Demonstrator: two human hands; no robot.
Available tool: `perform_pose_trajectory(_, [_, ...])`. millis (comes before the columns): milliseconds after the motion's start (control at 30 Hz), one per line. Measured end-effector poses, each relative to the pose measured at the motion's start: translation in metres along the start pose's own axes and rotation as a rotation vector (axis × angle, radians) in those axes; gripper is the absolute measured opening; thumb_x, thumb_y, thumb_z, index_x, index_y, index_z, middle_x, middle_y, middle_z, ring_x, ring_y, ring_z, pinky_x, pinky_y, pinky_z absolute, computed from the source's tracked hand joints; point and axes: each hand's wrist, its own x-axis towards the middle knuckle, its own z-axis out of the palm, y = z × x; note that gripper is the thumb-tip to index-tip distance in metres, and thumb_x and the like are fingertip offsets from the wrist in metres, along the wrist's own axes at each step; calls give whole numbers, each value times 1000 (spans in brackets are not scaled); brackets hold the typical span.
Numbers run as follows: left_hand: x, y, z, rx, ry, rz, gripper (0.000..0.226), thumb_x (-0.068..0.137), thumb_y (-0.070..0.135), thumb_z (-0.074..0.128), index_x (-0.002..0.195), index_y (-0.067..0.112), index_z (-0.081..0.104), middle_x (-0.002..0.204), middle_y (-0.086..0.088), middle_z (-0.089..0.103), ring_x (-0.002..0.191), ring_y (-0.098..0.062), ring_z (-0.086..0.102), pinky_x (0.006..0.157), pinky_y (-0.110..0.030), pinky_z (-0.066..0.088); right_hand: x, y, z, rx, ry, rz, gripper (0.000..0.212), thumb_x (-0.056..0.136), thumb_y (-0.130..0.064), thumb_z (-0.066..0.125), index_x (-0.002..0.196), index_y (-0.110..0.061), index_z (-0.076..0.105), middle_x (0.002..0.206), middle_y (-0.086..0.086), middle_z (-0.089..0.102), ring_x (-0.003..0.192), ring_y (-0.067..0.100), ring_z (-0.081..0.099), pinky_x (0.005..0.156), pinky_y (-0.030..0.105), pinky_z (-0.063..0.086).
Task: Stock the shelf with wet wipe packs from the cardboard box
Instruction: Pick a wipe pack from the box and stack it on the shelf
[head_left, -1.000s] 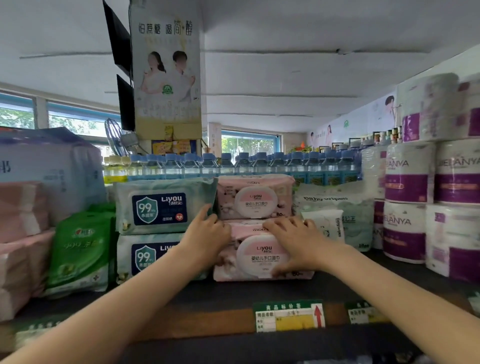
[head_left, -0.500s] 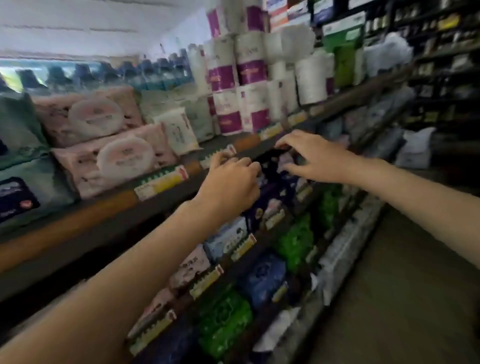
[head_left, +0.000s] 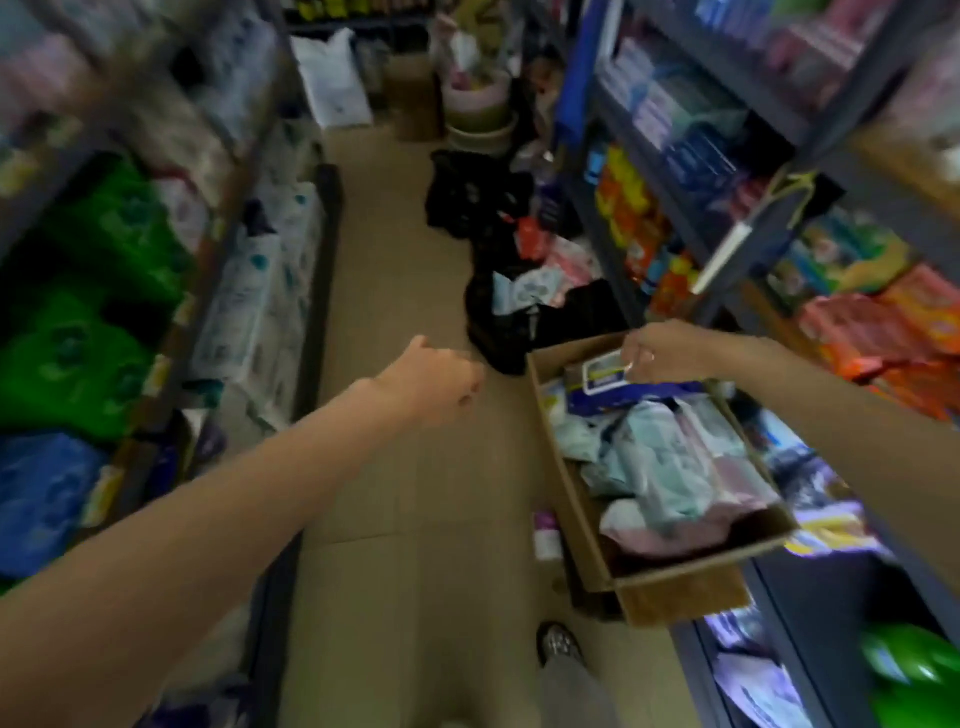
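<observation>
Beside the cardboard box (head_left: 675, 582), open floor (head_left: 405, 291) ran between shelving (head_left: 291, 218), our left hand (head_left: 436, 379) hung loosely curled and empty over it, and our right hand (head_left: 660, 353) pinched a blurred blue-and-white wipe pack (head_left: 608, 376) at the box's far end.

Both arms outstretched — left hand (head_left: 434, 382) loosely curled, right hand (head_left: 655, 353) reaching down, fingers pinched.
</observation>
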Motion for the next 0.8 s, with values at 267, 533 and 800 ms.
perform_pose_trajectory(267, [143,113,18,-93,-116,135,29,95,26,37,119,15,49,125,-6,55,115,-25,54,95,-35,35,17,152,110,99,-215,162,34,89,-24,57,119,-8,55,124,11,57,114,25,53,85,26,38])
perform_pose_trajectory(533, [204,190,81,-252,-384,176,30,94,24,39,119,13,51,122,-8,57,114,-26,54,94,-35,38,55,180,216,24,-458,11,16,86,-10,53,94,-3,65,105,12,63,93,29,59,76,32,46])
perform_pose_trajectory(800, [209,205,128,-408,-620,97,33,92,18,43,125,14,51,130,-7,52,121,-25,50,98,-35,41,64,158,270,-312,-302,-107,32,42,-20,88,62,-1,70,65,9,68,61,18,69,55,25,52])
